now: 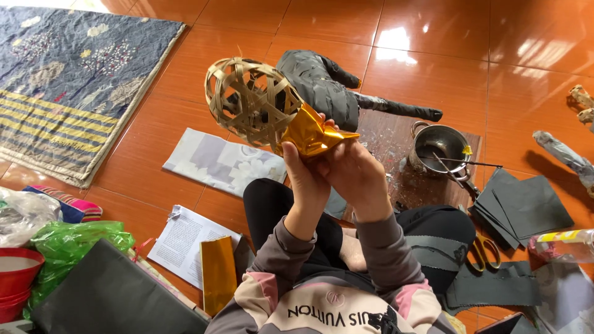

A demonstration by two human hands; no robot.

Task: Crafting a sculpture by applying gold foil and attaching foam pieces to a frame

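Both my hands are raised in front of me over my crossed legs. My left hand (304,174) and my right hand (356,173) together grip a crumpled piece of gold foil paper (312,133). The foil is pressed against the lower right side of a woven bamboo ball (250,102), which is held up with it. Behind the ball, a grey paper-covered animal figure (328,86) lies on the orange tiled floor.
A metal pot (440,145) with a stick stands on a board at right, beside dark grey paper sheets (526,204) and yellow-handled scissors (486,250). A gold foil strip (218,275) and printed papers (185,241) lie at lower left. A patterned rug (68,80) covers the far left.
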